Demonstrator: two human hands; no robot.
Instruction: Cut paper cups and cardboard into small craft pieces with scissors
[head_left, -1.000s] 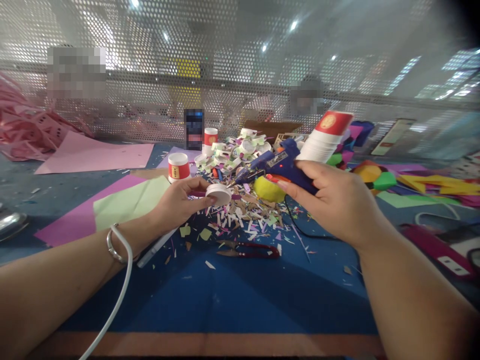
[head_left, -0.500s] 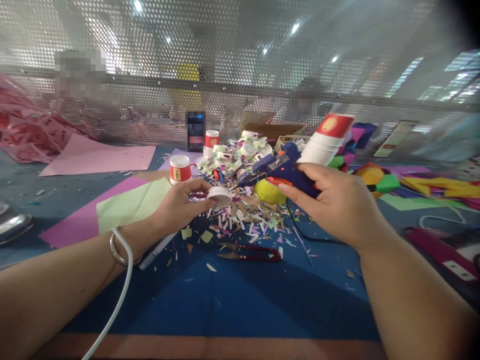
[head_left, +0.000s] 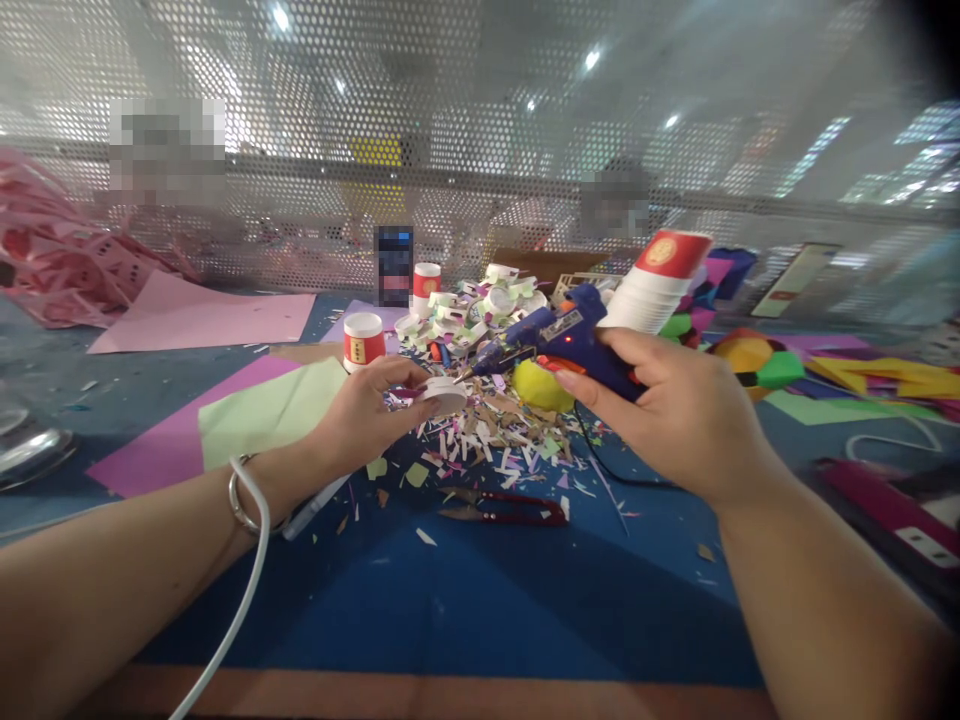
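My left hand pinches a small white paper cup base, with a bit of purple showing at its side. In my right hand is a blue hot glue gun, my fingers wrapped round its handle. The gun's nozzle points left and reaches the rim of the cup base; whether it touches cannot be made out. Below the gun sits a yellow-green ball. Behind the cup base lies a heap of cut white cup pieces with green and purple bits.
Paper scraps cover the middle of the blue table. Red thread snips lie in front. A red-and-white cup stands left, a tilted cup stack right. Coloured sheets lie left. A perforated metal screen rises behind.
The cup base has tilted in my left hand, so its top faces upward more, and the nozzle sits nearer its rim. The whole view has shifted slightly.
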